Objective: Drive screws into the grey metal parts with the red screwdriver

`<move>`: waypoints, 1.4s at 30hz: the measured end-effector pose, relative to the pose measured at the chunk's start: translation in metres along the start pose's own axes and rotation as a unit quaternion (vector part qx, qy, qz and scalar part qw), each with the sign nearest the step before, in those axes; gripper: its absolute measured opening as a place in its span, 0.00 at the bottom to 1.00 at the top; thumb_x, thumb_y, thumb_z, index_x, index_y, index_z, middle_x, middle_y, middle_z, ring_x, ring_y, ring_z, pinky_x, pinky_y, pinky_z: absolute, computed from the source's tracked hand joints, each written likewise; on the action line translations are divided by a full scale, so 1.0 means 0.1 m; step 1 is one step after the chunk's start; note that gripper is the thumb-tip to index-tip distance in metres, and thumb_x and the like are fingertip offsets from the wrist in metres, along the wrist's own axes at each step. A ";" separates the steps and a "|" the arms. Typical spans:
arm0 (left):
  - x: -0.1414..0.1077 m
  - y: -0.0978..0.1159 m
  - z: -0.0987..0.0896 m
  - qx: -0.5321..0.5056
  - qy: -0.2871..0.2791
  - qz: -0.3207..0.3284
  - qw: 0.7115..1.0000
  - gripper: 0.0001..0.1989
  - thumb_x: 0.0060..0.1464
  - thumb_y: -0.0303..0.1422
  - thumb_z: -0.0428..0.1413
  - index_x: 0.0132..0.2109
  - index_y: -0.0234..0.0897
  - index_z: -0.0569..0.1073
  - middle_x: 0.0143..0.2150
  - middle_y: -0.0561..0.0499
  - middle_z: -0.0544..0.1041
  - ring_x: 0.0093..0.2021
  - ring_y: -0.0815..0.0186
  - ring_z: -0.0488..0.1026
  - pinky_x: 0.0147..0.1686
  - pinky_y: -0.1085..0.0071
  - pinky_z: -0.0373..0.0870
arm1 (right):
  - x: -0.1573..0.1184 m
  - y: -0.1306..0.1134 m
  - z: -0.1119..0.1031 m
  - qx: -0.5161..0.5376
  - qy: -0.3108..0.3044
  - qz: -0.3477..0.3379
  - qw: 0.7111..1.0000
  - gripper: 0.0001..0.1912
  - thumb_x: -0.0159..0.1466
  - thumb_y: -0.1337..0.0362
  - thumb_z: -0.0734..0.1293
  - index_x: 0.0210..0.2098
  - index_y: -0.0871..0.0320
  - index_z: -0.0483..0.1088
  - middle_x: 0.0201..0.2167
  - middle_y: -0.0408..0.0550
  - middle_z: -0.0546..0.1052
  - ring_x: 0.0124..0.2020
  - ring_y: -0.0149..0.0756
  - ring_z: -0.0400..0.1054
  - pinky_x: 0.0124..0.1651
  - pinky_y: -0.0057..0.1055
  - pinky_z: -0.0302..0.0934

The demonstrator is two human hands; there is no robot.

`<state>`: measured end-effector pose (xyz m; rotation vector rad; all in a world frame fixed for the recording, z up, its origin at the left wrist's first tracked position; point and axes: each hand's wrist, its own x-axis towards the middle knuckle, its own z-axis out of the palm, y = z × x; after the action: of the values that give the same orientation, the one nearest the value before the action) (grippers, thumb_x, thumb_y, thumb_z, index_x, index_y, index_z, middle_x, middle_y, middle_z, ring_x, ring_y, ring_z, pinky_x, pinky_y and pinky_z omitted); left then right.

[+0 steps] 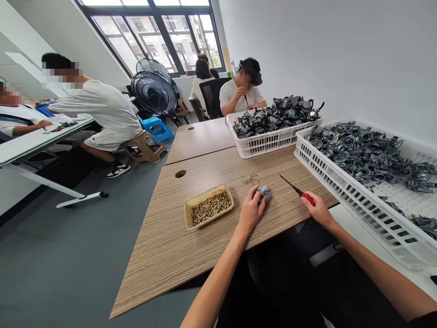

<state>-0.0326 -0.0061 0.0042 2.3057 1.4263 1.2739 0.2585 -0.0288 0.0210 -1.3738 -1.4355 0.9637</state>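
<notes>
My left hand (pixel 251 207) is closed around a small grey metal part (pixel 264 194) resting on the wood-grain table (pixel 164 255). Fingers cover much of the part. In my right hand (pixel 319 210) is a screwdriver (pixel 307 198) with a red and black handle, its dark shaft pointing up and left, apart from the metal part. Just beyond my left hand lies a loose pile of small brass pieces (pixel 251 178). To the left of that hand stands a yellowish plastic tray (pixel 190 219) filled with many more small brass pieces (pixel 211 207).
A white crate (pixel 344 191) of grey metal castings (pixel 362 150) stands at the right. Behind it, another white crate (pixel 264 148) holds dark carburetor-like assemblies (pixel 283 114). Across the table sits a person (pixel 235 98); others sit at the left and back. A fan (pixel 153 93) stands near the window.
</notes>
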 end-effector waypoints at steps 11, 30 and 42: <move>0.01 0.01 -0.02 0.017 0.024 -0.039 0.999 0.07 0.68 0.36 0.54 0.49 0.42 0.74 0.52 0.44 0.72 0.52 0.58 0.74 0.55 0.57 0.75 | 0.03 -0.03 0.21 -0.048 -0.085 -0.063 0.993 0.16 0.67 0.47 0.69 0.40 0.52 0.76 0.35 0.48 0.79 0.36 0.44 0.71 0.44 0.39 0.65; -0.01 0.00 -0.06 0.066 0.039 -0.002 0.997 0.05 0.68 0.34 0.54 0.47 0.42 0.74 0.54 0.42 0.72 0.54 0.56 0.73 0.54 0.56 0.75 | 0.07 -0.07 0.09 -0.039 -0.177 -0.074 0.981 0.19 0.67 0.46 0.68 0.42 0.55 0.80 0.36 0.49 0.81 0.36 0.43 0.73 0.41 0.36 0.65; -0.02 0.02 -0.07 0.089 0.027 0.020 0.995 0.04 0.67 0.32 0.55 0.47 0.41 0.74 0.55 0.41 0.73 0.54 0.55 0.73 0.54 0.55 0.73 | 0.07 -0.12 0.07 -0.034 -0.188 -0.080 0.978 0.19 0.67 0.47 0.68 0.42 0.55 0.80 0.36 0.50 0.81 0.36 0.42 0.72 0.41 0.36 0.65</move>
<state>-0.0365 -0.0101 0.0084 2.4401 1.5789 1.2785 0.2482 -0.0221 0.0308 -1.1425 -1.8453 1.1169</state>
